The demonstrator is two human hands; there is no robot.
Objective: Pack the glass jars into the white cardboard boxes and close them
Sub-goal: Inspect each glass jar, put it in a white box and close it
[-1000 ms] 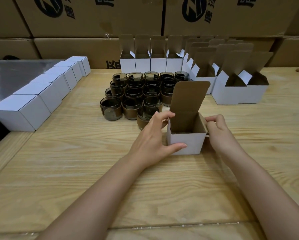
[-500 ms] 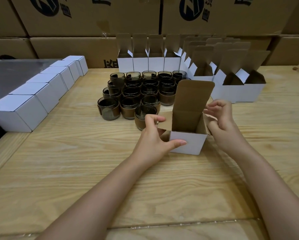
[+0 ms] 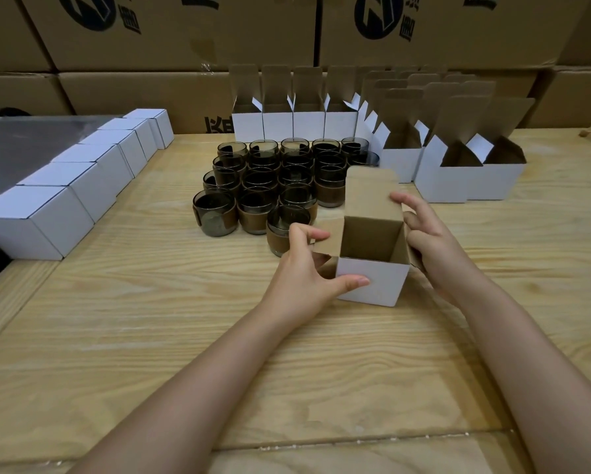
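White box (image 3: 372,283) gripped by both hands.
Left hand (image 3: 304,278) pinched the side flap (image 3: 329,238), right hand (image 3: 430,241) the lid (image 3: 369,193); jars (image 3: 259,208) stood just behind.

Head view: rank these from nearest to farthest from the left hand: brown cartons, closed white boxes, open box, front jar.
1. open box, centre, gripped by the left hand.
2. front jar, just behind the hand.
3. closed white boxes, row along the left.
4. brown cartons, stacked at the back.
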